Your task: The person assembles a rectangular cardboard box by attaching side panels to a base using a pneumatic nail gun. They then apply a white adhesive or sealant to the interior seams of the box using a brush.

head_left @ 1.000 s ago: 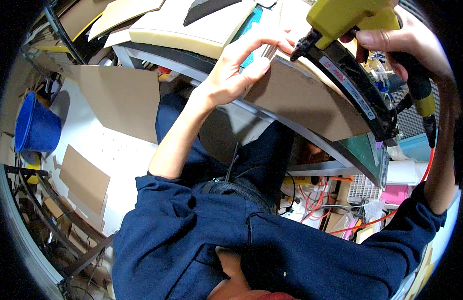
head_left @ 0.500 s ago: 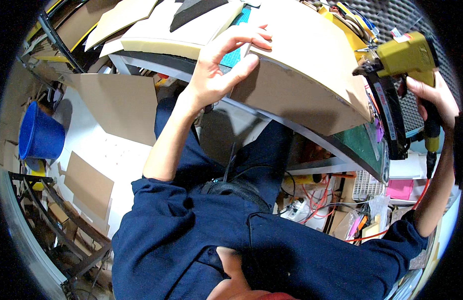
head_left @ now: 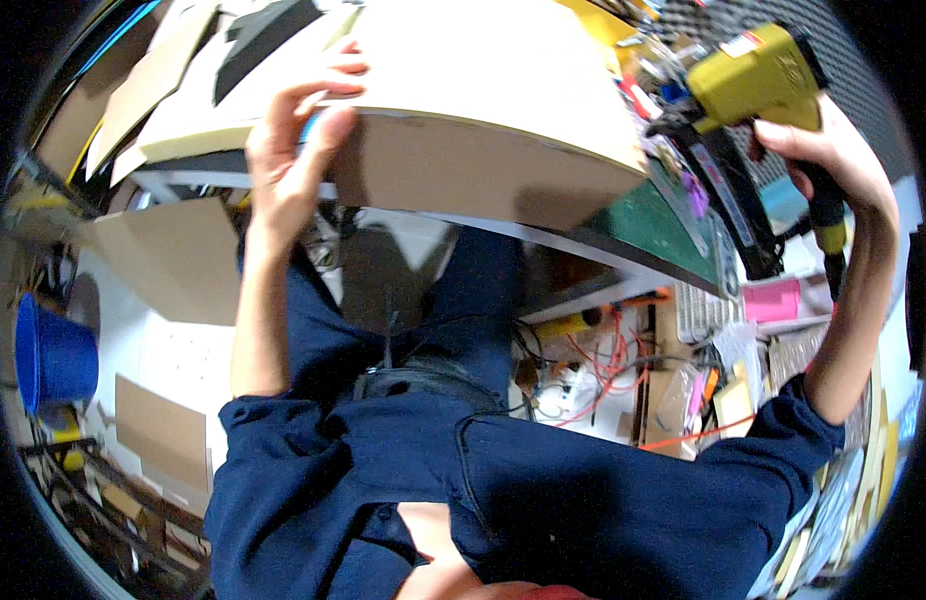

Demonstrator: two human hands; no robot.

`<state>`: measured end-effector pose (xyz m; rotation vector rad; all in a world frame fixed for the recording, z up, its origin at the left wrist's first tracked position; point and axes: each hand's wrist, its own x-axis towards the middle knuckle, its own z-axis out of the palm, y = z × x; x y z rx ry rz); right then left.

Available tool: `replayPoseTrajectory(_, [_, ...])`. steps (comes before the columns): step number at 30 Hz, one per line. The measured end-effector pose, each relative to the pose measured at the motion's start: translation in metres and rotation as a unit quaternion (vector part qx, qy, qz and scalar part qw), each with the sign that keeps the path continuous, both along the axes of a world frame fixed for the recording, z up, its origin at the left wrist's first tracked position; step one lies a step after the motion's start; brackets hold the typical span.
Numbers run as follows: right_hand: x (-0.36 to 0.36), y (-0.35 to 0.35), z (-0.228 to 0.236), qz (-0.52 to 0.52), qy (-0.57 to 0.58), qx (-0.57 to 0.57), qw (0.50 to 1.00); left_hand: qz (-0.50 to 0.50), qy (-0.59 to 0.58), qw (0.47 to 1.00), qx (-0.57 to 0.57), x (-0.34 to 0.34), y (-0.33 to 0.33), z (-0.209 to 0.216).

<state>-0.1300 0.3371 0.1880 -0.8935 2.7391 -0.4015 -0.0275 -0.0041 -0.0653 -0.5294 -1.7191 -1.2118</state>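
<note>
My left hand (head_left: 295, 150) grips the left end of a large tan board box (head_left: 463, 165), fingers over its top edge and thumb at the front corner. Its pale top panel (head_left: 493, 70) lies flat, and a brown side faces me. In my right hand (head_left: 833, 150) is a yellow-green pneumatic nail gun (head_left: 748, 80), my fingers wrapped round its handle. Its black magazine (head_left: 733, 205) slants down beside the board's right end. The nose is near that end but apart from it, as far as I can tell.
A green cutting mat (head_left: 658, 230) covers the bench's right part. Left of me stand a blue bucket (head_left: 58, 355) and a leaning cardboard sheet (head_left: 168, 260). Red cables (head_left: 613, 355) tangle below the bench. A black wedge (head_left: 263, 45) lies on foam at far left.
The whole view has shifted, so the bench and board sit farther left. The board's front edge now looks more level. The nail gun appears nearer the board's right end; both grips persist.
</note>
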Motion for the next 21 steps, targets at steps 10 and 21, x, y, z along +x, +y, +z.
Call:
replayPoseTrajectory(10, [-0.004,0.003,-0.008,-0.014,-0.002,0.044,0.999,0.024,0.028,0.999,-0.010,-0.008,0.002,-0.006])
replayPoseTrajectory(21, [0.019,-0.030,0.005,-0.089,-0.104,0.089,0.987,0.049,0.038,0.998,-0.006,-0.009,0.005,-0.007])
